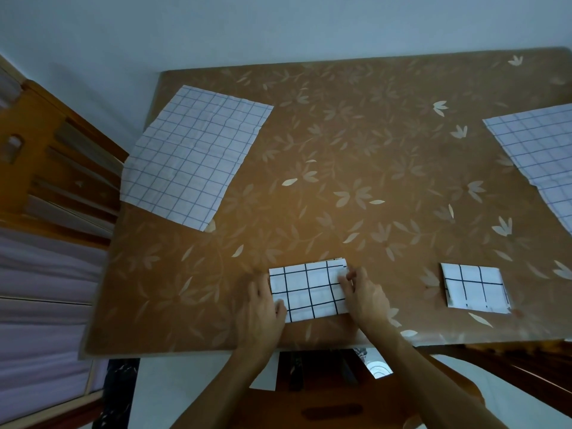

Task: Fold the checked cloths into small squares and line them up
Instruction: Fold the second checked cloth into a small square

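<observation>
While your left hand (263, 308) presses flat on one end of the half-folded cloth (309, 291) between your hands and your right hand (363, 294) pinches the other, likely final fold: carry that end across.

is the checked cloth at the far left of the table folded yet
No, the large white checked cloth at the far left lies spread open on the brown flowered table cover.

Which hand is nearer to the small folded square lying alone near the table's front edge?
Right. The right hand is at the right edge of the half-folded cloth, the side facing the folded square; the left hand is at that cloth's left edge, farther away.
</observation>
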Action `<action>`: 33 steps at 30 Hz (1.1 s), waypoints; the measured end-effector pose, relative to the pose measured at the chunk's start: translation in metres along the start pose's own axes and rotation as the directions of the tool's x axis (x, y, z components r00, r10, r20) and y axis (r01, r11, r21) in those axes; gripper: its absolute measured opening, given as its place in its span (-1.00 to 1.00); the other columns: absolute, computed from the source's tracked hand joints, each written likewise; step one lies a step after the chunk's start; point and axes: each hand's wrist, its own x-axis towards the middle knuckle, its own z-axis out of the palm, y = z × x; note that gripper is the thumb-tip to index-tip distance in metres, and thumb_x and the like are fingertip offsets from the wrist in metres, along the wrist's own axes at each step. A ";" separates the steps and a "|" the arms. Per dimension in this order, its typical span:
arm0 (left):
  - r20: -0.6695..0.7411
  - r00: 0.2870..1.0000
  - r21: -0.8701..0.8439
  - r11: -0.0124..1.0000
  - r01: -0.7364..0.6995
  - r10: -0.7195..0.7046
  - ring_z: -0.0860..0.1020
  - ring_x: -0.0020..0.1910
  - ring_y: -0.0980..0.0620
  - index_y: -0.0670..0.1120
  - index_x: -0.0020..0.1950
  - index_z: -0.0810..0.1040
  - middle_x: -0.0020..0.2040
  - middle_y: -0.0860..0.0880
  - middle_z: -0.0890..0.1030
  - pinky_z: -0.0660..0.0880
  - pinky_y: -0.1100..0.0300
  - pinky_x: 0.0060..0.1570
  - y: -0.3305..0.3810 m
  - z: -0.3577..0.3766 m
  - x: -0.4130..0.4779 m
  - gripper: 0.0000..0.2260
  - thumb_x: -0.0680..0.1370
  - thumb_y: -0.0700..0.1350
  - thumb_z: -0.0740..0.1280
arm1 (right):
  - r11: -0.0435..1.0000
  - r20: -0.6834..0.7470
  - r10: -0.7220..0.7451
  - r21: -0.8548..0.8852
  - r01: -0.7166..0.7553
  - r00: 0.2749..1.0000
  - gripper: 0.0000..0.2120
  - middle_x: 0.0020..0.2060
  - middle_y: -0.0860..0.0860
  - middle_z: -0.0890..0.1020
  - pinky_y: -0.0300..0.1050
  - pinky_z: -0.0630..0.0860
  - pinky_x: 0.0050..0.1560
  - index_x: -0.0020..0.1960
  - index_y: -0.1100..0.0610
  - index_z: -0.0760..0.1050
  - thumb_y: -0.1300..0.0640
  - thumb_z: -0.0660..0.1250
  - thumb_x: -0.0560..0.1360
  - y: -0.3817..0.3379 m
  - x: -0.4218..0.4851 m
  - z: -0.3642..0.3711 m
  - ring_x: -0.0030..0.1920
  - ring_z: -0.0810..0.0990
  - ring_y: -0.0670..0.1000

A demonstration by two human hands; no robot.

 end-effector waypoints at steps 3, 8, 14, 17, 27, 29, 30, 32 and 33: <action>-0.071 0.915 0.242 0.897 -0.369 0.396 0.48 0.32 -0.17 -0.11 0.43 0.38 0.40 -0.18 0.43 0.56 -0.02 0.16 -0.002 0.011 0.007 -0.48 0.49 -0.14 0.42 | 1.000 -0.011 0.013 0.001 -0.013 1.000 -0.70 -0.16 0.09 0.66 -0.07 0.43 -0.27 0.06 0.09 0.39 -0.15 0.17 0.61 0.000 0.000 0.002 -0.16 0.64 0.19; 0.152 0.821 0.310 0.762 -0.569 0.551 0.14 0.58 -0.15 -0.04 0.54 0.28 0.59 -0.17 0.18 0.25 -0.16 0.47 -0.006 0.026 0.015 -0.53 0.62 -0.02 0.18 | 0.999 0.010 0.050 -0.011 -0.050 0.999 -0.71 -0.15 0.10 0.66 -0.08 0.40 -0.27 0.06 0.10 0.37 -0.14 0.17 0.61 -0.002 0.002 0.000 -0.14 0.63 0.19; 0.211 0.821 0.357 0.740 -0.569 0.530 -0.07 0.62 -0.10 -0.04 0.63 0.05 0.63 -0.14 -0.03 0.03 -0.15 0.54 -0.013 0.023 0.015 -0.50 0.69 0.04 -0.02 | 0.957 -0.271 -0.290 -0.087 0.277 0.918 -0.79 0.08 0.09 0.52 -0.09 0.47 -0.17 0.17 0.17 0.42 0.13 0.18 0.58 -0.021 -0.017 0.003 -0.03 0.55 0.11; 0.241 0.824 0.372 0.735 -0.566 0.512 -0.09 0.62 -0.11 -0.09 0.63 0.02 0.63 -0.14 -0.02 0.03 -0.17 0.52 -0.015 0.024 0.017 -0.47 0.69 0.07 -0.05 | 0.804 -0.089 -0.570 -0.269 0.531 0.817 -0.55 0.38 0.14 0.46 0.04 0.50 0.19 0.35 0.18 0.42 0.08 0.07 0.53 -0.036 -0.018 0.030 0.32 0.48 0.15; 0.282 0.858 0.302 0.809 -0.504 0.429 -0.17 0.61 -0.10 0.16 0.62 -0.12 0.64 -0.04 -0.15 -0.08 -0.17 0.54 -0.021 0.010 0.016 -0.43 0.65 0.28 -0.06 | 0.709 0.176 -0.507 -0.473 0.524 0.844 -0.32 0.59 0.07 0.01 0.06 0.01 0.52 0.60 0.12 -0.03 -0.27 -0.15 0.63 0.012 0.005 0.035 0.58 -0.03 0.05; 0.281 0.861 0.287 0.819 -0.497 0.424 -0.12 0.61 -0.10 0.16 0.62 -0.06 0.64 -0.04 -0.09 -0.05 -0.17 0.53 -0.018 0.008 0.017 -0.43 0.64 0.27 -0.03 | 0.713 0.193 -0.494 -0.468 0.522 0.848 -0.33 0.59 0.06 0.02 0.08 0.03 0.52 0.60 0.12 -0.03 -0.26 -0.13 0.63 0.017 0.009 0.029 0.58 -0.01 0.05; 0.268 0.867 0.271 0.830 -0.487 0.421 -0.06 0.61 -0.11 0.16 0.61 0.03 0.64 -0.05 -0.03 -0.01 -0.17 0.52 -0.016 0.007 0.018 -0.44 0.64 0.26 0.00 | 0.715 0.199 -0.490 -0.465 0.522 0.848 -0.33 0.58 0.06 0.03 0.09 0.05 0.52 0.60 0.12 -0.02 -0.26 -0.12 0.63 0.019 0.009 0.027 0.58 0.01 0.05; 0.212 0.887 0.217 0.865 -0.451 0.410 0.18 0.53 -0.14 0.13 0.51 0.30 0.57 -0.06 0.21 0.16 -0.19 0.45 -0.005 0.003 0.023 -0.53 0.61 0.21 0.10 | 0.723 0.192 -0.492 -0.454 0.522 0.849 -0.34 0.58 0.08 0.06 0.10 0.06 0.51 0.59 0.13 0.01 -0.24 -0.08 0.63 0.017 0.009 0.027 0.57 0.03 0.07; 0.159 0.901 0.196 0.881 -0.430 0.404 0.31 0.44 -0.15 0.09 0.40 0.43 0.48 -0.05 0.34 0.26 -0.17 0.38 0.001 0.000 0.029 -0.60 0.60 0.17 0.15 | 0.727 0.189 -0.494 -0.446 0.523 0.849 -0.34 0.58 0.08 0.07 0.10 0.05 0.50 0.59 0.13 0.02 -0.22 -0.05 0.62 0.015 0.008 0.026 0.57 0.04 0.07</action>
